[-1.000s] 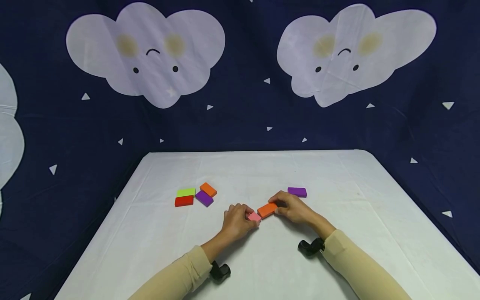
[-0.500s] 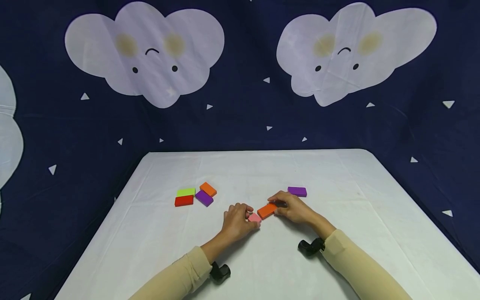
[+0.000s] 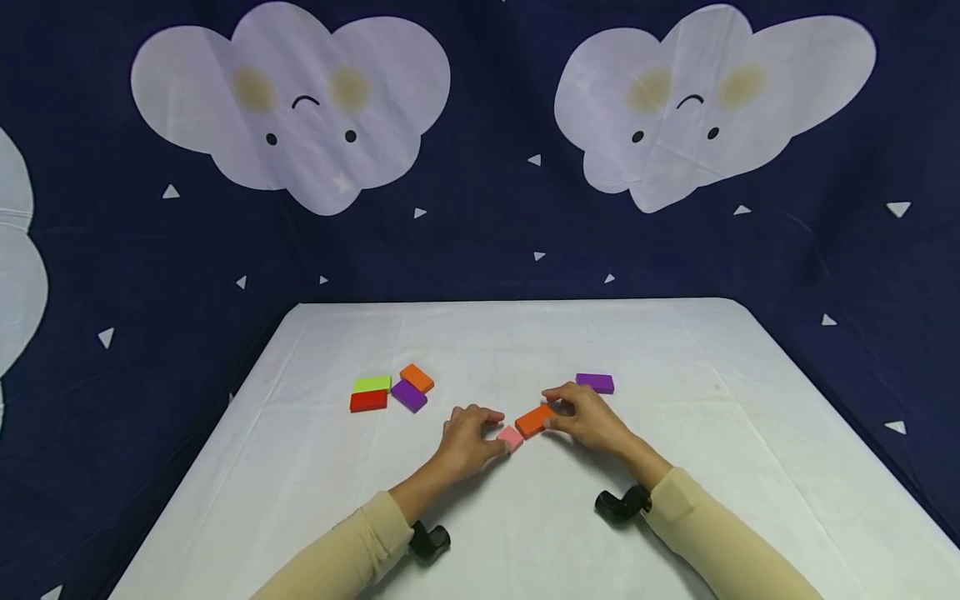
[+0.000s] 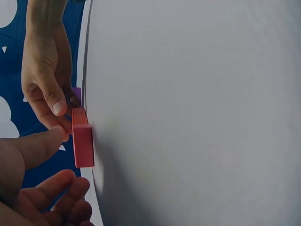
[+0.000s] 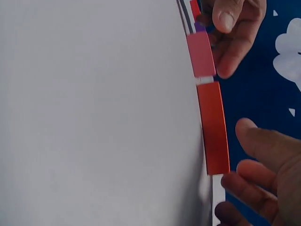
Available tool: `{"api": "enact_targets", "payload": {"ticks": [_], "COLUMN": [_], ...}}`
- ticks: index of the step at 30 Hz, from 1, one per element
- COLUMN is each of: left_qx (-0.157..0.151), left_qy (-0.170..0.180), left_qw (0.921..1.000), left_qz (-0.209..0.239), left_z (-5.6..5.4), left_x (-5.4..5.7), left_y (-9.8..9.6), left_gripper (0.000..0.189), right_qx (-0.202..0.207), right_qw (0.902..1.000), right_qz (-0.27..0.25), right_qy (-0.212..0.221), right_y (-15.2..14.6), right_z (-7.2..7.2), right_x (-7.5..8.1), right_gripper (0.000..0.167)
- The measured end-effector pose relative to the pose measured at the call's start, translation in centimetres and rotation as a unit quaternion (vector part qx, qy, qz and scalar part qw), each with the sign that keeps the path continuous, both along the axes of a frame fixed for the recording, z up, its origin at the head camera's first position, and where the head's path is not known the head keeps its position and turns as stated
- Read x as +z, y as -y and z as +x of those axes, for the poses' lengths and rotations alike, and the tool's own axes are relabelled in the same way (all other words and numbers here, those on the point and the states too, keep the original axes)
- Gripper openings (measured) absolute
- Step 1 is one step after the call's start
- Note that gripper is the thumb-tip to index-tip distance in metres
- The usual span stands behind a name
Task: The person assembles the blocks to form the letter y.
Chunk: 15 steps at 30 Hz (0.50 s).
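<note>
A pink block [image 3: 510, 439] lies on the white table, close to the left end of an orange block [image 3: 534, 421]; a narrow gap separates them in the right wrist view. My left hand [image 3: 468, 442] is beside the pink block, thumb and index finger spread apart with the thumb tip near its side. At the orange block's right end is my right hand [image 3: 588, 417], its thumb and fingers parted around that end. In the right wrist view, the right thumb [image 5: 256, 139] stands off from the orange block, and the fingertips are near its end.
Left of the hands lie a green block [image 3: 372, 384], a red block [image 3: 368, 402], a purple block [image 3: 408, 397] and a second orange block [image 3: 417, 378]. Another purple block [image 3: 595, 383] sits just behind the right hand. A dark blue cloth with clouds hangs behind the table [image 3: 480, 333].
The left hand's fingers have spread off the pink block and the hand has drawn slightly left. The right hand's fingers have loosened a little from the orange block. Both blocks stay in place.
</note>
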<state>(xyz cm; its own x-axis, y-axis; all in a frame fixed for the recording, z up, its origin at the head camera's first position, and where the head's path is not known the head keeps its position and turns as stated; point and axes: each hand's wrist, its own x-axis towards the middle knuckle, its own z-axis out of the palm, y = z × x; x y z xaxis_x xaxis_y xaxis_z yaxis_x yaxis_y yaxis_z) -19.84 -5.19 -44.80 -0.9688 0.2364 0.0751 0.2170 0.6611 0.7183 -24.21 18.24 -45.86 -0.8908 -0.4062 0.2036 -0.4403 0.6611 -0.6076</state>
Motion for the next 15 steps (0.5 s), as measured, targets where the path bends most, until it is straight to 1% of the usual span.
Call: {"api": "enact_targets", "payload": {"ticks": [7, 15], "left_qx": [-0.018, -0.032], "left_qy": [0.002, 0.009], "left_qw": [0.9996, 0.9992], "left_qz": [0.020, 0.023], "left_z": [-0.2, -0.4], "left_x": [-0.1, -0.1], "left_y": [0.3, 0.2], "left_gripper": [0.039, 0.038], "right_qx": [-0.052, -0.082], "right_qw": [0.9986, 0.9965], "right_qz": [0.006, 0.009], "right_qy": [-0.005, -0.018], "right_y": [0.6, 1.4], "right_z": [0.5, 1.0], "right_x": [0.0, 0.1], "right_gripper": [0.045, 0.041]}}
